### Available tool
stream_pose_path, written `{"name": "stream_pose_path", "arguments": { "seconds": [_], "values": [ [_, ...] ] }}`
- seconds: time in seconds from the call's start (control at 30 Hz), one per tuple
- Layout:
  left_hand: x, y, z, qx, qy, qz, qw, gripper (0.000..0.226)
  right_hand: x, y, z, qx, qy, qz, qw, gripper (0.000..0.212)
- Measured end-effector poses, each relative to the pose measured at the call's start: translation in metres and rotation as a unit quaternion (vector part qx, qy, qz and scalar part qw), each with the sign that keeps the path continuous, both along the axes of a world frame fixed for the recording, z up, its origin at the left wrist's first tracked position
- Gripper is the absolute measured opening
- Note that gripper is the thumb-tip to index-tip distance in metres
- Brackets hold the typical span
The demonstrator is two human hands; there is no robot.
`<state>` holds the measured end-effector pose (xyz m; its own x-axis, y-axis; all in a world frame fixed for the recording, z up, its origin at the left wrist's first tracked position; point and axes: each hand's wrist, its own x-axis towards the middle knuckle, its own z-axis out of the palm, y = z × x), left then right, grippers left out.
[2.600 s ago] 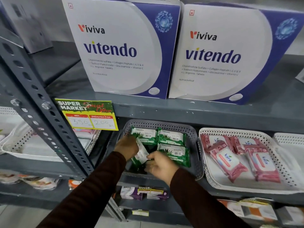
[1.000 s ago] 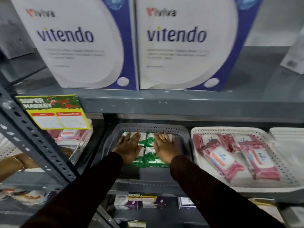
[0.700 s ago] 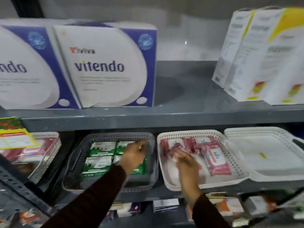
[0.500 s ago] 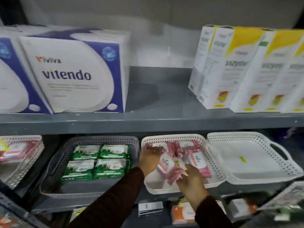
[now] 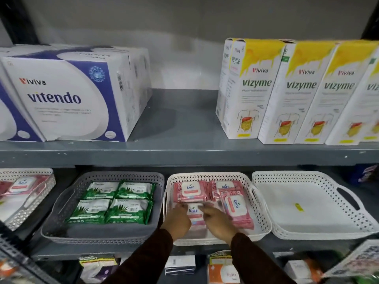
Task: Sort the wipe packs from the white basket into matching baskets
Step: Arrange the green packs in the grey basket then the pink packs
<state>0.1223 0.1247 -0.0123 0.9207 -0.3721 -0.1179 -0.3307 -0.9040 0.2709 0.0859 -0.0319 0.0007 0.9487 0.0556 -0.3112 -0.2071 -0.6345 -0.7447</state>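
Note:
Both hands are inside a white basket [image 5: 260,210] of pink kara wipe packs on the lower shelf. My left hand [image 5: 178,221] and my right hand [image 5: 218,223] rest on either side of the front pink pack [image 5: 193,215], fingers touching its edges. More pink packs [image 5: 190,191] lie behind it, and one [image 5: 236,210] lies to the right. Left of this, a grey basket [image 5: 59,206] holds green aloe wipe packs [image 5: 114,201] laid flat in two rows. At the right stands a white handled basket [image 5: 307,203] with only a small yellow scrap inside.
Another white basket [image 5: 30,201] with pink packs sits at the far left. The grey shelf above [image 5: 184,152] carries vitendo boxes [image 5: 67,99] and vizyme cartons [image 5: 297,93], overhanging the baskets. Boxed goods fill the shelf below [image 5: 180,265].
Both hands left the green packs in the grey basket and moved right into the pink-pack basket. The view swung right. The pink packs now lie flatter and more ordered.

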Motion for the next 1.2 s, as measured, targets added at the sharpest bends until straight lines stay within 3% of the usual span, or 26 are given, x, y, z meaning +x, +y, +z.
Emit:
{"name": "stream_pose_path", "arguments": {
  "seconds": [0.1,0.23,0.33,0.47,0.5,0.57,0.6,0.7,0.77,0.83,0.9,1.07,1.2],
  "values": [
    [0.000,-0.002,-0.002,-0.019,-0.019,0.005,1.000,0.037,0.002,-0.005,-0.017,-0.101,-0.040,0.049,0.993,0.051],
    [0.007,0.001,0.001,-0.085,0.003,0.043,0.995,0.025,0.009,0.002,-0.012,-0.127,-0.082,0.048,0.987,0.050],
    [0.005,0.002,-0.001,-0.055,-0.025,0.044,0.997,0.025,0.007,0.000,-0.006,-0.123,-0.099,0.062,0.986,0.043],
    [-0.002,-0.012,0.001,-0.098,-0.045,0.046,0.993,0.051,0.003,-0.036,0.007,-0.098,-0.194,-0.149,0.965,0.017],
    [-0.003,-0.018,0.004,-0.126,-0.038,0.047,0.990,0.056,0.006,-0.050,0.007,-0.122,-0.208,-0.194,0.951,0.025],
    [-0.006,-0.034,0.015,-0.161,-0.025,0.036,0.986,0.058,0.010,-0.068,0.009,-0.185,-0.162,-0.221,0.944,0.062],
    [-0.007,-0.042,0.020,-0.176,-0.021,0.030,0.984,0.056,0.010,-0.074,0.009,-0.189,-0.117,-0.213,0.951,0.068],
    [-0.007,-0.061,0.027,-0.200,-0.019,0.002,0.980,0.042,0.009,-0.083,0.008,-0.148,-0.028,-0.160,0.976,0.052],
    [-0.006,-0.068,0.021,-0.174,-0.025,-0.032,0.984,0.045,0.010,-0.092,0.005,-0.184,-0.030,-0.113,0.976,0.065],
    [-0.007,-0.072,0.010,-0.100,-0.052,-0.084,0.990,0.062,0.013,-0.097,0.004,-0.245,-0.037,-0.032,0.968,0.077],
    [-0.010,-0.073,0.004,-0.043,-0.081,-0.099,0.991,0.066,0.016,-0.097,0.008,-0.219,-0.028,0.019,0.975,0.084],
    [-0.010,-0.056,-0.004,0.018,-0.112,-0.023,0.993,0.065,0.029,-0.105,0.003,-0.168,-0.045,0.092,0.981,0.080],
    [0.003,-0.041,-0.015,0.003,-0.030,-0.013,0.999,0.065,0.030,-0.107,0.001,-0.183,-0.033,0.137,0.973,0.078]
  ]
}}
